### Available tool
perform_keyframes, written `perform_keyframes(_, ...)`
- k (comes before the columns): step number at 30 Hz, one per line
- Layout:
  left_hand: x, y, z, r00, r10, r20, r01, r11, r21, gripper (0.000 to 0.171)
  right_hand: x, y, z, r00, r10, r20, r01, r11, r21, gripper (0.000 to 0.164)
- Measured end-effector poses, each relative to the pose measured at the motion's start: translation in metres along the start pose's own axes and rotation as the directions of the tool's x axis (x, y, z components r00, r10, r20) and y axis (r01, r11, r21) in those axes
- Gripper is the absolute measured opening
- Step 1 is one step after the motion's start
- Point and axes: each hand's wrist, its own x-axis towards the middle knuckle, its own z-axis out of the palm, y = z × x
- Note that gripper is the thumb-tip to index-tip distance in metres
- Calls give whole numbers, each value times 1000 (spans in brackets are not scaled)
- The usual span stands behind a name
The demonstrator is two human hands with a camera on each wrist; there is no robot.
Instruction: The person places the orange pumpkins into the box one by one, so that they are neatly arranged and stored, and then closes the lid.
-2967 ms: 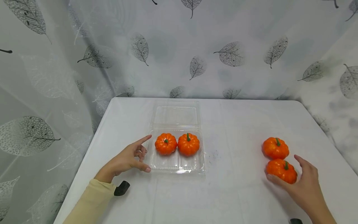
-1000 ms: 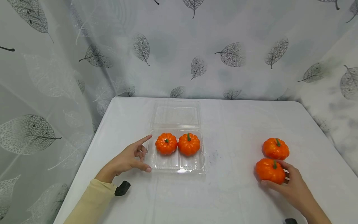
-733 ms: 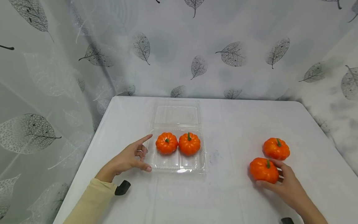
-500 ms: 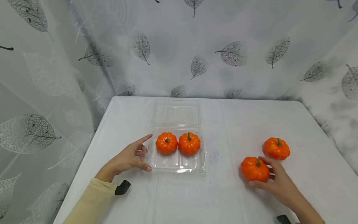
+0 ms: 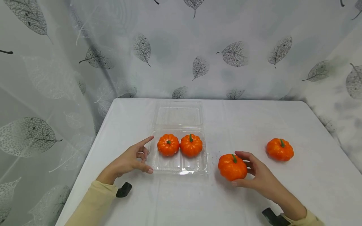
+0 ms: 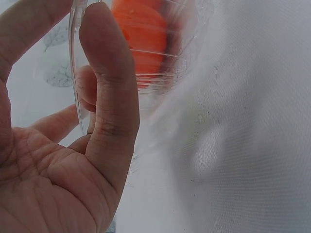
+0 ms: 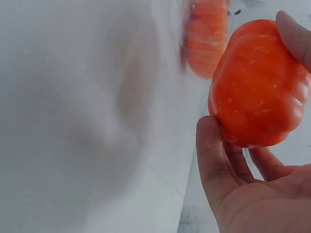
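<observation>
My right hand grips a small orange pumpkin with a green stem, thumb at its near side and fingers at its far side. In the right wrist view this pumpkin is raised off the white table. My left hand holds the left rim of a clear plastic clamshell container, index finger and thumb spread along it, other fingers curled at the edge. The left wrist view shows the thumb across the rim. Two more pumpkins, left and right, sit side by side inside the container.
Another orange pumpkin lies on the right part of the white-covered table. The container's lid is folded back flat toward the far edge. A leaf-patterned curtain hangs behind and beside the table.
My right hand has taken hold of the nearer of the two right-hand pumpkins and carried it left, close to the container's right side. The left hand and container have stayed in place.
</observation>
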Motion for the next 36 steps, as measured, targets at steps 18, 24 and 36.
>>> perform_keyframes(18,0,0,1,1000,-7,-12,7,1000,0,116,30,-43,31,976,-68,206,-4,943,332,77)
perform_keyframes(24,0,0,2,1000,-2,-10,2,1000,-12,115,39,-60,40,961,-81,264,-37,910,413,77)
perform_keyframes(36,0,0,1,1000,9,-6,-9,1000,-12,116,60,-77,61,942,-79,326,-75,898,434,72)
